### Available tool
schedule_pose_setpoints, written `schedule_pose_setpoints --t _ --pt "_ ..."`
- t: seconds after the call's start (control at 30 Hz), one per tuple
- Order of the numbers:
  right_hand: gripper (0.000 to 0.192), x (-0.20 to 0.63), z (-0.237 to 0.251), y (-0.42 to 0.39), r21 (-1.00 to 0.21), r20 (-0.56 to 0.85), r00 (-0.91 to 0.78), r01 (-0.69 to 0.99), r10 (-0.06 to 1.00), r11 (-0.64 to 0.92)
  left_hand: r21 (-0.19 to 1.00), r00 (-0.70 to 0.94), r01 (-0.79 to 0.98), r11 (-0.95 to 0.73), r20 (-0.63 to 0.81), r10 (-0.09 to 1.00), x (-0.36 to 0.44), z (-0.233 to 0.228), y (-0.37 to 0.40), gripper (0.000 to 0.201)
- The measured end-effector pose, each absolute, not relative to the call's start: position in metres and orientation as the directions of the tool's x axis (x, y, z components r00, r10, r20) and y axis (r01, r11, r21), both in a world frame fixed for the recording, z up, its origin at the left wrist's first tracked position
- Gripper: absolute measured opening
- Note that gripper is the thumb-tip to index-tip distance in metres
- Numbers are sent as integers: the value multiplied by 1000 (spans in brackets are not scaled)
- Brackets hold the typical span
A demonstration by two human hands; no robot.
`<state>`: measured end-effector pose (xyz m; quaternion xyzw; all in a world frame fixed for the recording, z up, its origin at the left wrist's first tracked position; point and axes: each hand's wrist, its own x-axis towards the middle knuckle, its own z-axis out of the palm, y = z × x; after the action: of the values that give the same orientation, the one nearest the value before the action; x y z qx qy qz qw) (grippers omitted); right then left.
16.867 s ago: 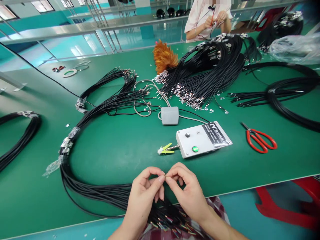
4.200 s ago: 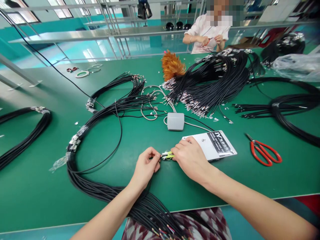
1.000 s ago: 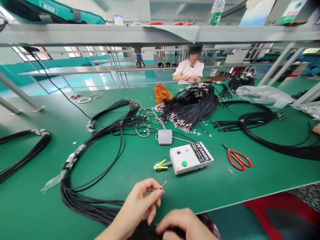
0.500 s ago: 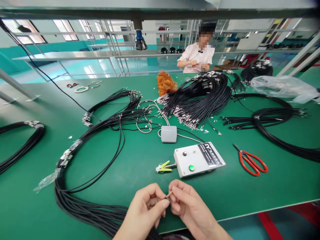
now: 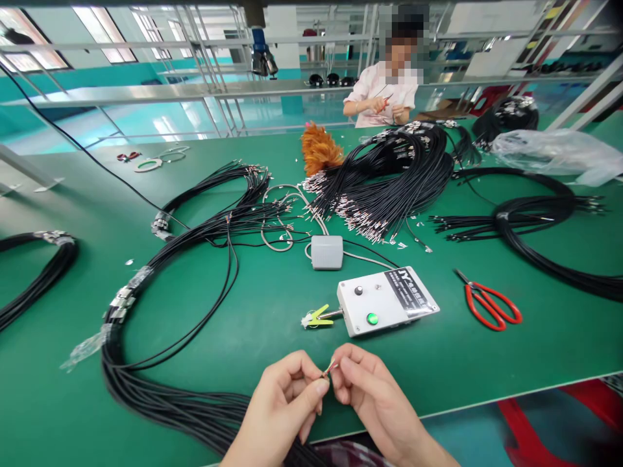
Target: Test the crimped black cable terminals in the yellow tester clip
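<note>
The left hand (image 5: 287, 402) pinches a cable end (image 5: 325, 375) between thumb and forefinger, its other fingers curled in beneath. Meeting it from the right, the right hand (image 5: 372, 389) holds the short coloured wires (image 5: 331, 367) that stick out of that end between thumb and forefinger. The two sets of fingertips are almost touching, above the near edge of the green table (image 5: 272, 331).

Just left of the grip, a thick bundle of black cables (image 5: 185, 403) passes beneath the left wrist, then bends away in a wide curve. Silvery wrapping (image 5: 121, 303) binds it partway along, and its far ends fan out well beyond the hands.

Straight past the fingertips is a yellow clip (image 5: 318, 318) on the shaft of a pale control box (image 5: 363, 305), whose green button is lit. Right of the box lie red-handled cutters (image 5: 491, 306); behind it sits a grey pedal (image 5: 327, 252).

Farther out, beyond the pedal, a large heap of black cables (image 5: 399, 185) rests against an orange duster (image 5: 320, 149). Right of the heap are a cable coil (image 5: 525, 224) and clear plastic (image 5: 555, 152). Farthest, facing the grip across the table, a person in a pale shirt (image 5: 377, 97) works with both hands.
</note>
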<state>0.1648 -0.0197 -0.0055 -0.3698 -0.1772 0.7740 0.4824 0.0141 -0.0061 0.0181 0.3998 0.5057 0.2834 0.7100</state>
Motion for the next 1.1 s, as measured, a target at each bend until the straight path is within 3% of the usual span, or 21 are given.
schedule_pose_setpoints --t 0.23,0.57,0.87,1.1 --pt "31 163 -10 -19 -654 -425 -246 -582 871 -484 853 355 -20 522 -482 801 12 16 -5 52" --pt "37 161 -12 -20 -832 -363 -133 -399 922 -385 846 374 -92 525 -459 806 11 12 -7 48" --pt "39 163 -8 -18 -852 -366 -216 -313 905 -419 846 421 -128 517 -426 801 11 14 -9 44" --pt "41 171 3 -18 -907 -334 -227 -188 915 -377 890 151 -118 441 -423 893 17 18 -8 44"
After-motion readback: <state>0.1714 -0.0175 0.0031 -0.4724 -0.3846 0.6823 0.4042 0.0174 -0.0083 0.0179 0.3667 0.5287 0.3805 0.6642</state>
